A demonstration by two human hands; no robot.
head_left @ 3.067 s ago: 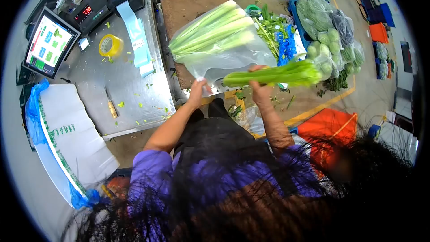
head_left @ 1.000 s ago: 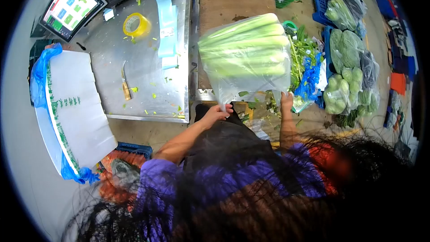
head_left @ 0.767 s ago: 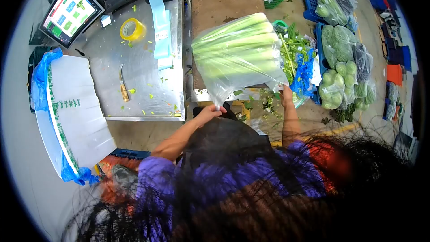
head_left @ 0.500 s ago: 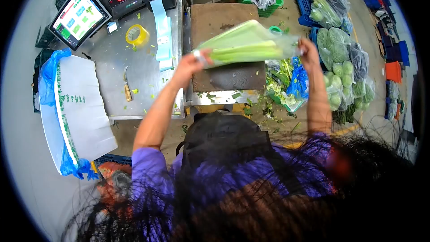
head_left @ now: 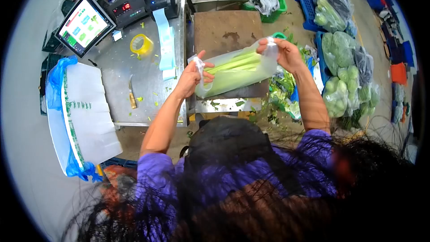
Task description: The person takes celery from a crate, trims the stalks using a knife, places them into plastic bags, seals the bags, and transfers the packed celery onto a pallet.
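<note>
A clear plastic bag (head_left: pixel 257 72) with pale green celery stalks (head_left: pixel 237 64) inside is stretched between my hands, over the brown board (head_left: pixel 226 23). My left hand (head_left: pixel 191 79) grips the gathered white end of the bag, some of its fingers spread. At the opposite end, my right hand (head_left: pixel 286 54) pinches the bag's other gathered end between thumb and fingers. The bag tilts slightly up toward the right.
Left of the board, a metal table (head_left: pixel 152 101) carries a yellow tape roll (head_left: pixel 141 45), a knife (head_left: pixel 132 96), a label strip (head_left: pixel 165 47) and a screen (head_left: pixel 85 24). Leafy trimmings (head_left: pixel 282 85) lie to the right, near bagged vegetables (head_left: pixel 342 83).
The bag of celery has come lower and nearer to me. My right hand has moved inward to the left, so my hands are closer together. The view has shifted slightly.
</note>
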